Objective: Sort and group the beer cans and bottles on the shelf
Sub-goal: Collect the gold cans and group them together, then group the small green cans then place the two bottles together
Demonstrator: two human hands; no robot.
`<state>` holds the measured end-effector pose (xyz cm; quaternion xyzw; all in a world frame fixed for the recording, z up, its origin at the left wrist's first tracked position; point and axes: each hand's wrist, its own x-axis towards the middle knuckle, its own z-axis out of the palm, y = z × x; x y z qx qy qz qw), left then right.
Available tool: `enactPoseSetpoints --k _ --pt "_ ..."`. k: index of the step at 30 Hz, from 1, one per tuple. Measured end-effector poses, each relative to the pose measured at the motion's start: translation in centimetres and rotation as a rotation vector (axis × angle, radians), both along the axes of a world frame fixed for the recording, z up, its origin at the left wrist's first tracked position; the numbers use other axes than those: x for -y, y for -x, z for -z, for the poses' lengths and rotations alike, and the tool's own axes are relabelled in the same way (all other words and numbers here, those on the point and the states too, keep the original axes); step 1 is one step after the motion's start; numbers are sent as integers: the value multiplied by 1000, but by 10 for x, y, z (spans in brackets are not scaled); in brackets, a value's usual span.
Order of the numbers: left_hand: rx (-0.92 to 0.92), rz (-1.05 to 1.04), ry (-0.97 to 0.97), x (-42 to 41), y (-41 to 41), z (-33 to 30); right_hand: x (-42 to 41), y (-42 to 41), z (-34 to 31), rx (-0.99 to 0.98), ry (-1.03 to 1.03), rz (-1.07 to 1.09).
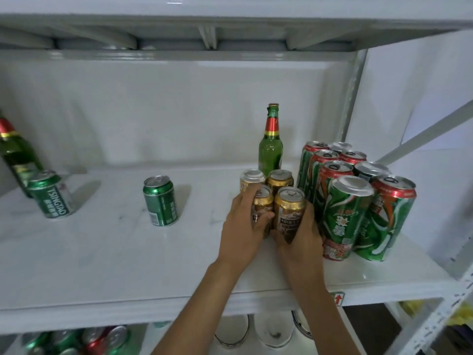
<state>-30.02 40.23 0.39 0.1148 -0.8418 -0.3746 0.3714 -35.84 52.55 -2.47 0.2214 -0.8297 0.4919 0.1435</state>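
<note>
At six o'clock, below the front lip of the white metal shelf board (107, 254), a lower level shows a blurred heap of green and red cans (76, 340) at seven o'clock and pale round containers (271, 333) at the bottom centre. Both forearms reach up over that lip. The left hand (242, 228) curls its fingers round the near-left short gold aluminium can (262, 201), and the right hand (300, 237) wraps the near-right short gold can (289, 208) from the front and right side; the two cans stand upright, touching each other. Just behind them, two more short gold cans (279, 179) stand upright, completing a tight block of four. At three o'clock, tight against the right hand, a cluster of tall green, red and white cans (345, 213) crowds the shelf's right end, leaving no gap on that side. At nine o'clock, well apart from the hands, a short green can (161, 201) stands alone, and farther left another short green can marked TSINGTAO (52, 194) stands in front of a dark green glass bottle (18, 155) cut by the frame edge. At twelve o'clock, directly behind the gold block, a green glass bottle with a red and gold neck band (270, 147) stands upright near the white back panel (179, 111).
</note>
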Motion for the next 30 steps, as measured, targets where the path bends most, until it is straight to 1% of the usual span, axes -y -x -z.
enactPoseSetpoints --k 5,9,10,14,19,21,23,26,27,28,30 --pt "14 92 -116 0 -9 -6 0 -7 -1 -14 48 -50" --pt "-57 178 -157 -9 -39 -22 -3 -16 -8 -79 70 -98" --pt "-50 173 -168 -9 -51 -24 -3 -18 -10 -109 74 -94" --pt "-57 0 -212 -1 -100 -8 -1 -23 -16 -162 107 -64" --pt "-86 -21 -272 41 -152 -17 4 -27 -16 -602 26 -22" --pt "-118 -56 -279 70 -176 -23 14 -28 -14 -694 -16 21" --pt "-143 -112 -293 108 -200 -27 32 -42 -20 -706 -14 35" --pt "-172 -182 -288 166 -232 -32 71 -80 -33 -700 50 -74" --pt "-170 -209 -287 186 -241 -33 87 -91 -38 -664 73 -122" --pt "-166 -239 -292 209 -249 -34 105 -100 -42 -588 91 -175" --pt "-137 -292 -273 253 -261 -35 139 -113 -46 -366 77 -259"
